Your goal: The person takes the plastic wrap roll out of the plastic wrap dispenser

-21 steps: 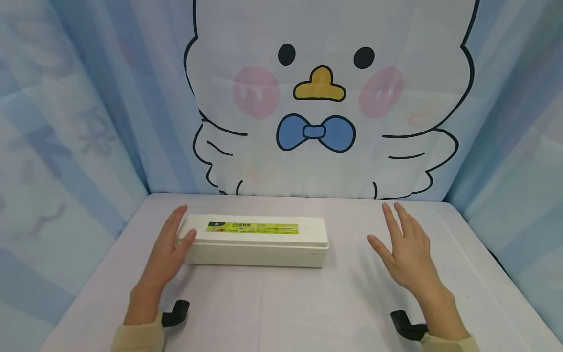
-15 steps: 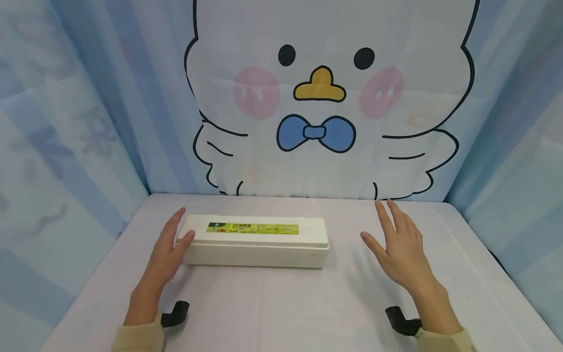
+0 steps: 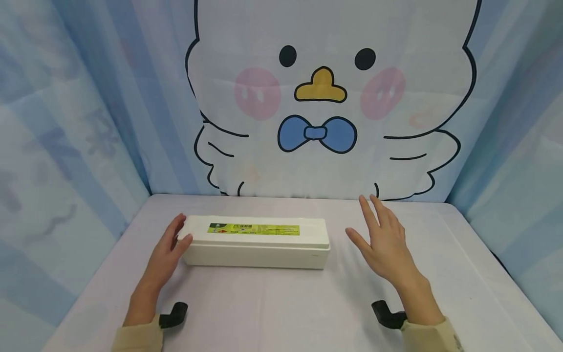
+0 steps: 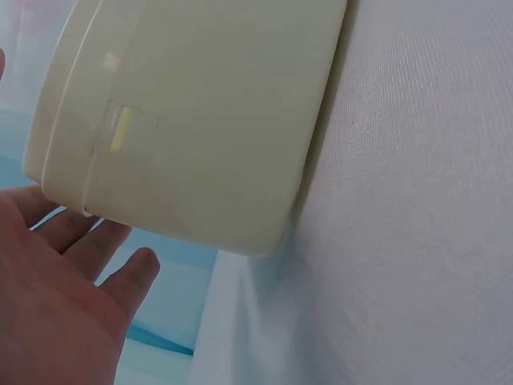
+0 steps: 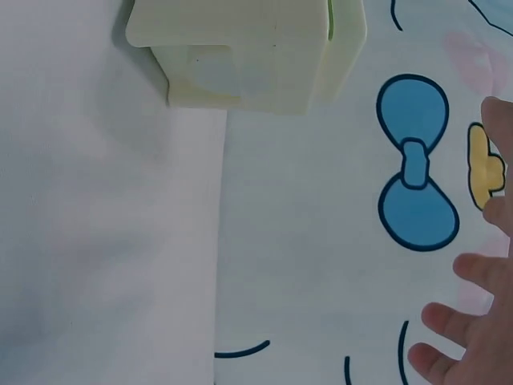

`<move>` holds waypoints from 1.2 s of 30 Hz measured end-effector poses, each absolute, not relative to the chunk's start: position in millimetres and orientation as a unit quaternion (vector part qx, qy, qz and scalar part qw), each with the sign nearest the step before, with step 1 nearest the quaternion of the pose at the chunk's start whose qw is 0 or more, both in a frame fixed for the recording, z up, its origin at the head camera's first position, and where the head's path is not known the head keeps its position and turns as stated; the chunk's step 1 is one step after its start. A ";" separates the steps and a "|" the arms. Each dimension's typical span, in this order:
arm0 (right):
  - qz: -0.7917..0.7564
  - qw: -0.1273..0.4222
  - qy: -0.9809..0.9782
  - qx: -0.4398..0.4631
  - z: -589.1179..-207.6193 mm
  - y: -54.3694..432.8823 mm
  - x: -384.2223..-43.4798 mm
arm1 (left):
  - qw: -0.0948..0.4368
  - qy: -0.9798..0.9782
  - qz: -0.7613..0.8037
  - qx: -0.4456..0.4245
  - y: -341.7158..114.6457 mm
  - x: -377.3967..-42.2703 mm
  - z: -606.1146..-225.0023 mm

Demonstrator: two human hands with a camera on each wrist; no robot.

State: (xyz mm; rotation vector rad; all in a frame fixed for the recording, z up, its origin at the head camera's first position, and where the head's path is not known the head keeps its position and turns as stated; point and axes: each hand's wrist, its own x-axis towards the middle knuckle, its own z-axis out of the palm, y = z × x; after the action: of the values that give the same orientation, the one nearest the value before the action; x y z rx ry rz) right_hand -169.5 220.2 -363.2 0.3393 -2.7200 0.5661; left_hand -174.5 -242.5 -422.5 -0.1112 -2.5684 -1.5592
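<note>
A long off-white cling film box [image 3: 259,255] with a yellow-green label [image 3: 253,229] on its lid lies lengthwise across the table. My left hand [image 3: 162,259] is at its left end, fingers slightly bent and thumb near the front corner. In the left wrist view, the fingers [image 4: 88,245] lie by the end of the box [image 4: 216,120]; whether they press on it is unclear. My right hand [image 3: 387,252] hovers to the right of the box, apart from it, fingers spread and holding nothing. The right wrist view shows the box's right end [image 5: 232,60] beyond these spread fingers [image 5: 449,325].
A white cloth covers the table [image 3: 264,313]. Behind it hangs a curtain [image 3: 316,171] with a cartoon bird, and blue patterned curtains stand at both sides. A black curved piece sticks out at each wrist, the left one [image 3: 174,315] and the right one [image 3: 387,315].
My right hand has moved left, closer to the box. The left fingers have drawn in a little toward the box's left end. The box lies where it was.
</note>
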 end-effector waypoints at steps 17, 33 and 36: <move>0.213 0.153 -0.957 0.126 -365.9 209.5 -173.3 | -0.006 -0.833 -0.551 -0.042 -252.2 -174.9 -437.1; 0.207 0.156 -0.956 0.138 -364.5 201.1 -176.4 | -0.023 -0.840 -0.542 -0.028 -251.3 -172.9 -443.9; 0.207 0.155 -0.956 0.140 -363.0 199.0 -176.9 | -0.021 -0.843 -0.537 -0.029 -251.2 -173.2 -445.0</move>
State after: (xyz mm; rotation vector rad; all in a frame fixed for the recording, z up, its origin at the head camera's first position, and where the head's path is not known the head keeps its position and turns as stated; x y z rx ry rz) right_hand -176.9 199.0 -363.0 0.4016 -2.7380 0.5944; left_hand -173.2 -251.2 -445.0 -0.0935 -2.6845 -1.7094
